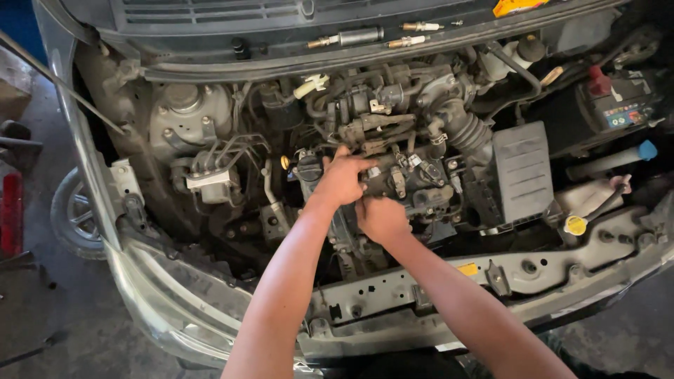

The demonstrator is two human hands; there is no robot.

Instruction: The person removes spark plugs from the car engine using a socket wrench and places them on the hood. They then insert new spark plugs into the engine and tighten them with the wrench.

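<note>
My left hand and right hand sit together on the engine top, mid-frame, fingers seemingly gripping a part. Black airbox right, battery upper right, concrete floor lower left.

Bare forearms, no sleeves, gloveless.

Even daylight, sharp focus, deep shadow low in the bay

2 hands, 3 spark plugs, 1 battery, 1 wheel.
</note>
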